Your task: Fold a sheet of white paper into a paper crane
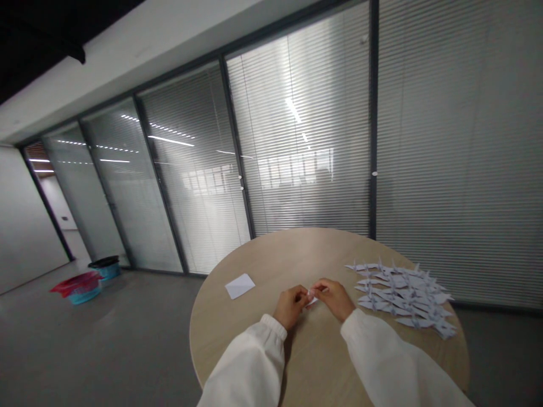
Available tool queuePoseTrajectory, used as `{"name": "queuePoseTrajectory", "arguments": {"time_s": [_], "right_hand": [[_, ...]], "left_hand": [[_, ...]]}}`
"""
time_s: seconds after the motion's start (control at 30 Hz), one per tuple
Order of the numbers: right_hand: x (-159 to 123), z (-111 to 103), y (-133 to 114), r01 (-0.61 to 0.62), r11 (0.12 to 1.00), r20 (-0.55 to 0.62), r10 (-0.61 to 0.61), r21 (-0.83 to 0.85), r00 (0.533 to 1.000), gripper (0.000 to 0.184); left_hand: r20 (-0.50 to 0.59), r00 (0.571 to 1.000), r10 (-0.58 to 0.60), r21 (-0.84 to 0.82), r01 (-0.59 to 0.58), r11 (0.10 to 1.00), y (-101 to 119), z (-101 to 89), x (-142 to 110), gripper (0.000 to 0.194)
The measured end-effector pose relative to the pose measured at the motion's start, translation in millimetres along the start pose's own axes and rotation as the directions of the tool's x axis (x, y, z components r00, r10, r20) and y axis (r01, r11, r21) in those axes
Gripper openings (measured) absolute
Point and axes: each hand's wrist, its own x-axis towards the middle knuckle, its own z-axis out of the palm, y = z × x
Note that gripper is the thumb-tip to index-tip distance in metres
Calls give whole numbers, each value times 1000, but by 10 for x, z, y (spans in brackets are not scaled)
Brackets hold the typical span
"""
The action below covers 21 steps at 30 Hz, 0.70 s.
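The left hand (291, 306) and the right hand (335, 298), in white cuffed sleeves (246, 362), were seen from the head-worn camera curled almost closed, close together, with a small folded piece of white paper (312, 295) pinched between them over a round light-wood table (297, 254). A loose square of white paper (240, 286) was left lying on the tabletop to the left of the hands, and dozens of white origami cranes (401, 297) were spread in overlapping rows to the right. Beyond the table, by a glazed partition fitted with slatted blinds (458, 141), a teal tub (85, 296) topped by a red basket (76, 282) was placed on the grey floor near a second teal tub (106, 271) with a black rim; the contents of both could not be made out.
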Motion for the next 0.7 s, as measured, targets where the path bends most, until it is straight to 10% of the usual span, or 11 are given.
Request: {"name": "queuePoseTrajectory", "arguments": {"time_s": [0.7], "right_hand": [[15, -16, 17, -38, 999, -26, 38, 16, 999, 26]], "left_hand": [[93, 995, -34, -88, 42, 995, 29, -7, -8, 34]]}}
